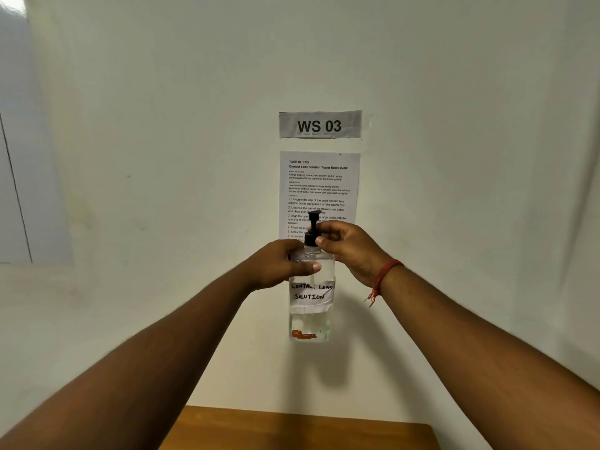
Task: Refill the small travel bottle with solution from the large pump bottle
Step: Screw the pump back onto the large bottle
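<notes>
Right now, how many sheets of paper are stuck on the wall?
2. The WS 03 sign is higher up; the task instruction sheet hangs just below it, its lower part hidden behind the pump bottle and hands.

wooden table (only far edge visible) against white wall.

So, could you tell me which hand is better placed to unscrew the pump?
The right hand: its fingers already pinch the black pump collar, while the left hand grips the bottle below, steadying it in the air.
</notes>
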